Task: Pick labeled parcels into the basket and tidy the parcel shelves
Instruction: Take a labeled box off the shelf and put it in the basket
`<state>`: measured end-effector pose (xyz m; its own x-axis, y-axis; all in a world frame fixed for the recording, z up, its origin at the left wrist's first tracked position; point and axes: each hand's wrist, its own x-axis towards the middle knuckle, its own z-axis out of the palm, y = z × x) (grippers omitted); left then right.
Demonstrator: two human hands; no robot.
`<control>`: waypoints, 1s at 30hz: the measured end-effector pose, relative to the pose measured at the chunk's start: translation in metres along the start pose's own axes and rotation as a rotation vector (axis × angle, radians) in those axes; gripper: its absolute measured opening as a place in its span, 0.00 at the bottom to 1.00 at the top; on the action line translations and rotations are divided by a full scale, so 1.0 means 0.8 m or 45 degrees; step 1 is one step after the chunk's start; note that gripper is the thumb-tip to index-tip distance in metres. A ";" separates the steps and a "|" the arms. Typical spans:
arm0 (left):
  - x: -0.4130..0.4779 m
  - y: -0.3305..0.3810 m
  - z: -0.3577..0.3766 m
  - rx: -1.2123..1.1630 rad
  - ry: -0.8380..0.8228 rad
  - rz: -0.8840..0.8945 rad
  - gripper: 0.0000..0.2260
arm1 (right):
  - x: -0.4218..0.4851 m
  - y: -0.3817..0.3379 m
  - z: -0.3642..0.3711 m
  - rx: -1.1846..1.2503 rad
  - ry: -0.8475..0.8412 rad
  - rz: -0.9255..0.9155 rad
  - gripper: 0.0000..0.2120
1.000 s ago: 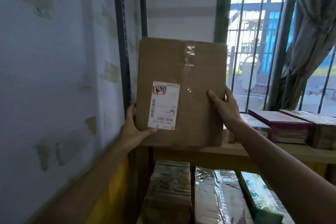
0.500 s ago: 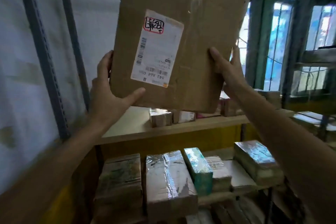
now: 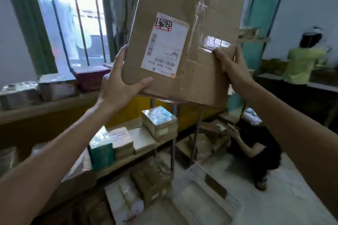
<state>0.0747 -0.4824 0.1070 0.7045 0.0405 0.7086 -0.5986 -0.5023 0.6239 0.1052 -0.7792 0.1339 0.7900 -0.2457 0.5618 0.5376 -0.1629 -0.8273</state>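
Observation:
A flat brown cardboard parcel with a white shipping label is held up in front of me, tilted. My left hand grips its lower left corner, thumb across the front. My right hand grips its right edge, thumb on the taped front. A white slatted basket stands on the floor below. The shelves carry several wrapped parcels.
A wooden ledge under the barred window holds several boxes. A person in black crouches by the low shelf at right. Another person in a yellow-green top stands at a counter at far right.
My view has swung right from the wall to the window and room. Both hands kept hold of the parcel and carried it right, away from the shelf; the basket has come into view.

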 end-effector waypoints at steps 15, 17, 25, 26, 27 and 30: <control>-0.128 -0.087 0.346 -0.203 -0.481 -0.530 0.41 | -0.027 0.275 -0.243 -0.429 0.006 0.534 0.32; -0.136 -0.117 0.378 -0.205 -0.519 -0.598 0.40 | -0.021 0.323 -0.244 -0.458 -0.032 0.597 0.35; -0.150 -0.241 0.507 -0.241 -0.521 -0.926 0.37 | 0.044 0.519 -0.239 -0.580 -0.207 0.928 0.36; -0.153 -0.252 0.519 -0.228 -0.530 -0.972 0.37 | 0.051 0.536 -0.240 -0.607 -0.223 0.976 0.38; -0.156 -0.262 0.530 -0.207 -0.552 -1.012 0.38 | 0.056 0.552 -0.242 -0.626 -0.243 1.016 0.39; -0.166 -0.292 0.564 -0.173 -0.589 -1.146 0.41 | 0.066 0.605 -0.245 -0.662 -0.323 1.100 0.42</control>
<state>0.2931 -0.7604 -0.2812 0.9753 0.0030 -0.2208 0.2081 -0.3467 0.9146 0.3497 -1.0581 -0.2374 0.9166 -0.2766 -0.2888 -0.3872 -0.4338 -0.8136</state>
